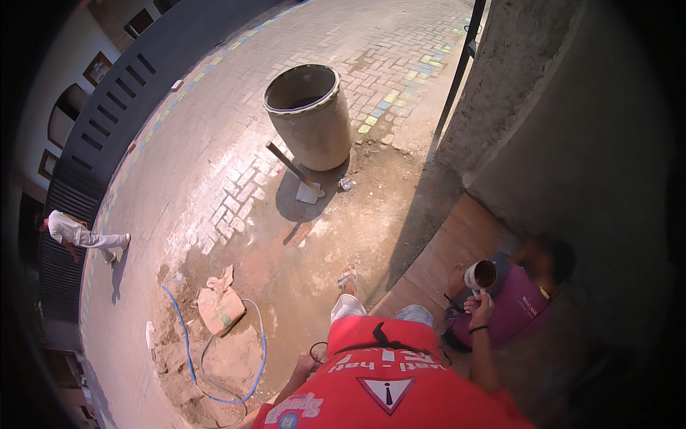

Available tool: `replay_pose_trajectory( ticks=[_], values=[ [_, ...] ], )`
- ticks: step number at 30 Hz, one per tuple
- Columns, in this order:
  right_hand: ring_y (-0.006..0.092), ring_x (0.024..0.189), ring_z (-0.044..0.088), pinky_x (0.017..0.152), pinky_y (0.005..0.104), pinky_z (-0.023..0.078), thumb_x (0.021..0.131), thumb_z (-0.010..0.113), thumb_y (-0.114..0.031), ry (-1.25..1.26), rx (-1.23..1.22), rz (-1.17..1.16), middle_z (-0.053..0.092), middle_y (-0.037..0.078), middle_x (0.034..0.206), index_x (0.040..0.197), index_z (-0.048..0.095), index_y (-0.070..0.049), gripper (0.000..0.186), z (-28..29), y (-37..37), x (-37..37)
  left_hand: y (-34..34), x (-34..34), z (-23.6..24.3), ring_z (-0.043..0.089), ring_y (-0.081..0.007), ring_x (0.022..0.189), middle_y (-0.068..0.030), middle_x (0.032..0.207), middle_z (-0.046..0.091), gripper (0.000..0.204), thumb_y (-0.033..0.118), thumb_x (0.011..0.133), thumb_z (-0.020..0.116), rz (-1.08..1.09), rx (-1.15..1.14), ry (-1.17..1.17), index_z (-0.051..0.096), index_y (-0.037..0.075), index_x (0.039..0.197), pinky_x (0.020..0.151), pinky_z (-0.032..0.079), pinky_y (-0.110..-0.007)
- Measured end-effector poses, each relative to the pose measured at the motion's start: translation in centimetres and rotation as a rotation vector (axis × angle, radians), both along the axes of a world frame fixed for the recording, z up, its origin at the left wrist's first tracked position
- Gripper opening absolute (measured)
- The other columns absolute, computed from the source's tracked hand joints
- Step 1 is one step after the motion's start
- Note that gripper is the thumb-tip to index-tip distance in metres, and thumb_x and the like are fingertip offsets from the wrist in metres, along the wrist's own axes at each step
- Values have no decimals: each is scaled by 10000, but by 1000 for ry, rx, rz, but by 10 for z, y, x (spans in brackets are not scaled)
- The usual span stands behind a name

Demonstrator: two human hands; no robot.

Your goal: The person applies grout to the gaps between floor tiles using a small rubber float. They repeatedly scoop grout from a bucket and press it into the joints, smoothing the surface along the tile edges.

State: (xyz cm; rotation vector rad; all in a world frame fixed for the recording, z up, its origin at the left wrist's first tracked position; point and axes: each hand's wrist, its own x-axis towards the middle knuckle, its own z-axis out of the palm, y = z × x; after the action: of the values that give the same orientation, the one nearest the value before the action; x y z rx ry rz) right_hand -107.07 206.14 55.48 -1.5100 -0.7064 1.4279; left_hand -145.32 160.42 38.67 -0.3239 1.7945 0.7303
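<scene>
My right hand (pixel 481 309) is closed on the handle of a pale mug (pixel 469 276) with a dark brown drink inside. It is raised at the right, in front of a seated person in a purple shirt. Low in the middle, beside the red shirt, my left hand (pixel 307 365) is closed. A thin dark loop (pixel 319 349) shows by its fingers, but what they hold is too small to make out.
A seated person (pixel 525 304) is close on the right, on a tiled step (pixel 457 239) by a wall. Ahead stands a concrete cylinder (pixel 314 129) with a wooden-handled tool (pixel 294 168) against it. A paper sack (pixel 220 307) and blue hose (pixel 187 343) lie on sand. Another person (pixel 82 232) walks far left.
</scene>
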Motion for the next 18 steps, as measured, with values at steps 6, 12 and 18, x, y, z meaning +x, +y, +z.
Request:
replay_pose_trajectory(
  ticks=[6, 12, 18],
  values=[
    [193, 488, 600, 411, 281, 496, 927, 526, -314, -4, -46, -230, 598, 120, 663, 813, 485, -65, 277, -8, 55, -88, 220, -209, 21, 602, -216, 531, -73, 706, 633, 173, 191, 879, 589, -185, -135, 150, 676, 52, 935, 377, 396, -338],
    [204, 450, 573, 383, 295, 474, 913, 542, -312, 3, -130, -291, 581, 126, 645, 800, 478, -74, 271, -32, 115, -159, 526, -374, 165, 605, -178, 999, -131, 1193, 621, 446, 209, 916, 594, -545, 446, 452, 514, 15, 1309, 817, 484, -305],
    [213, 436, 563, 368, 294, 463, 912, 560, -312, 69, -147, -200, 564, 121, 623, 770, 476, -71, 292, -78, 231, -206, 755, -348, 288, 544, -175, 1119, -95, 1252, 579, 458, 197, 944, 570, -863, 937, 284, 471, 15, 1352, 960, 432, -315]
  ],
)
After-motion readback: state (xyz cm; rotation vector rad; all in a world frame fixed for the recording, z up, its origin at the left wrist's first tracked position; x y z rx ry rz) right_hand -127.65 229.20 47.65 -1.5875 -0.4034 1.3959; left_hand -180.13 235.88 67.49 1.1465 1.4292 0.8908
